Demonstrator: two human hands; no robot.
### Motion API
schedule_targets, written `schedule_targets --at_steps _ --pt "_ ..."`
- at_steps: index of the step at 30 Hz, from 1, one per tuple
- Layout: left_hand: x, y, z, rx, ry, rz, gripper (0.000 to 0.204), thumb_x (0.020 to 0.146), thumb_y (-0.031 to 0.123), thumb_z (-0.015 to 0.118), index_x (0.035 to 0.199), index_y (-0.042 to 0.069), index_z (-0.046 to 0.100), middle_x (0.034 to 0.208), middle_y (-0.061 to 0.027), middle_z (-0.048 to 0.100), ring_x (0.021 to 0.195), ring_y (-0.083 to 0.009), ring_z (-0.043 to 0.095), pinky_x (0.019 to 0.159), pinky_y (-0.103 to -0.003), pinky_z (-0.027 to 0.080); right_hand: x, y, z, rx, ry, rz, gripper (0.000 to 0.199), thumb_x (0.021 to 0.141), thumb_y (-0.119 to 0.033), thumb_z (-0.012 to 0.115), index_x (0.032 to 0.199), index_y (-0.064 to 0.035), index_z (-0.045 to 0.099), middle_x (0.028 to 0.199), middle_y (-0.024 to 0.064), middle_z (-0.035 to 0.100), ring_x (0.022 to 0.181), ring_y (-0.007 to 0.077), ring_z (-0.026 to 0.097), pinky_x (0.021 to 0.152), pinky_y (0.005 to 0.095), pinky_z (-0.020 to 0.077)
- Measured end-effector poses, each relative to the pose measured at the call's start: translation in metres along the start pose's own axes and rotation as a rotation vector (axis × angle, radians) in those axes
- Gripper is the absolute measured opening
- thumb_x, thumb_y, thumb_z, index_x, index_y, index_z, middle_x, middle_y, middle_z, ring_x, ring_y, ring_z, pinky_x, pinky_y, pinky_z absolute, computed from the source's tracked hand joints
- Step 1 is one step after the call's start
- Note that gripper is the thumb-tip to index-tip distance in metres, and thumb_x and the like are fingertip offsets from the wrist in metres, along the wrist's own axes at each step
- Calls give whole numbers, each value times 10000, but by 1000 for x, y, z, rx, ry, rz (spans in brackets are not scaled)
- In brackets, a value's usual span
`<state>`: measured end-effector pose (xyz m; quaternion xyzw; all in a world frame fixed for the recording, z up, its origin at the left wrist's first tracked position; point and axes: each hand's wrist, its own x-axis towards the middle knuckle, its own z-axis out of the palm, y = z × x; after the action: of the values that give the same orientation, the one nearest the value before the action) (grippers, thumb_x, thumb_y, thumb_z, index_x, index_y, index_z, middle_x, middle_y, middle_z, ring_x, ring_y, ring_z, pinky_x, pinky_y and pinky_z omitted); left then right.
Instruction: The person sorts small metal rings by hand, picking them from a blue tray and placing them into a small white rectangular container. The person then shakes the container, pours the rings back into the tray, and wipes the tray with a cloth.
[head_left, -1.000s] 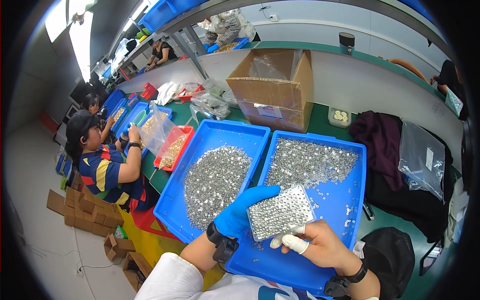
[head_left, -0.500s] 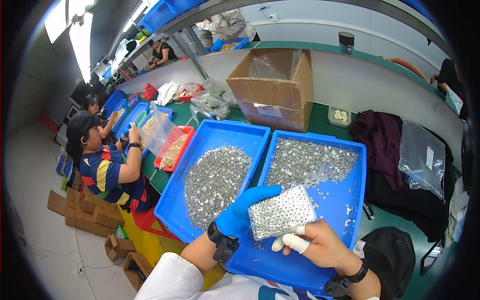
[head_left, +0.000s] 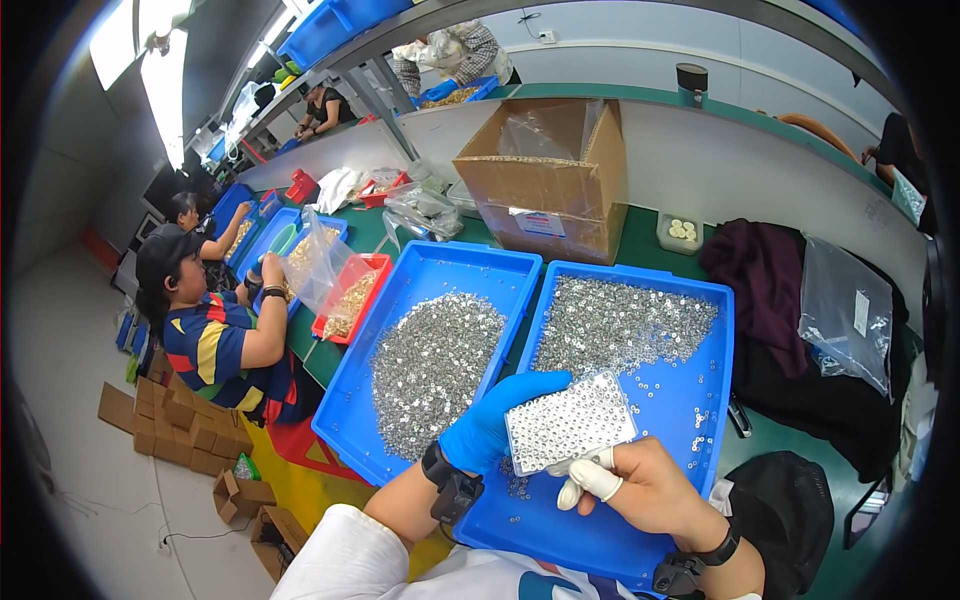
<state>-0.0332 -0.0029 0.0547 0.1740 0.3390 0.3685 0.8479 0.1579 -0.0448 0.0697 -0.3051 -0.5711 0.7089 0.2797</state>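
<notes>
Over the right blue tray (head_left: 620,535), a clear rectangular plate (head_left: 570,420) covered with rows of small silvery ring-shaped parts is held tilted toward me. My left hand (head_left: 490,420), in a blue glove, grips its left edge with the thumb along the top corner. At the lower right corner, my right hand (head_left: 640,480), with white finger cots on some fingertips, pinches the plate's edge. A heap of small metal rings (head_left: 625,322) fills the far part of this tray, and scattered ones lie along its right side. The fingers beneath the plate are hidden.
To the left, another blue tray (head_left: 465,262) holds a large heap of metal rings (head_left: 435,360). Behind stands an open cardboard box (head_left: 540,190). Dark clothing (head_left: 760,290) and a clear plastic bag (head_left: 845,310) lie at right. A co-worker (head_left: 225,330) sits at left near a red bin (head_left: 350,300).
Both hands and the plate have shifted slightly to the right in the picture. The plate's tilt has changed a little, and its rings look brighter. My grip stays the same.
</notes>
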Motion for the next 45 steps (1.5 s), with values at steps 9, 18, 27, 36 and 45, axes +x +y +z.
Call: schedule_targets --at_steps 9,18,27,36,45 --pt "3 -2 -4 9 -31 -42 321 880 223 495 1065 -32 558 991 -140 618 856 -184 624 739 -282 514 -1 0 1 19 9 -10 237 903 -133 480 899 54 625 745 79 645 607 94 579 579 214 470" --pt "1 2 12 68 36 16 392 880 264 458 1151 -17 494 1045 -176 589 904 -252 609 779 -348 506 2 -2 -4 24 77 14 237 904 -134 476 840 48 615 738 87 637 596 103 569 568 226 465" --pt "8 -7 21 98 -27 111 465 936 333 337 1252 -4 392 1123 -147 553 980 -222 580 825 -323 487 9 8 -25 95 212 -95 252 916 -161 442 838 30 586 732 91 614 597 119 561 560 237 470" --pt "19 -21 6 215 -120 181 502 940 360 294 1289 0 333 1168 -147 519 968 -255 583 773 -363 509 14 11 -38 223 382 -13 237 916 -198 449 887 10 560 645 42 562 543 97 527 529 229 444" --pt "15 -18 4 257 -266 159 473 933 349 327 1203 -31 410 980 -187 587 736 -251 620 606 -332 512 14 7 -45 221 389 -12 230 917 -210 448 862 -13 554 579 -4 488 473 64 446 449 210 383"
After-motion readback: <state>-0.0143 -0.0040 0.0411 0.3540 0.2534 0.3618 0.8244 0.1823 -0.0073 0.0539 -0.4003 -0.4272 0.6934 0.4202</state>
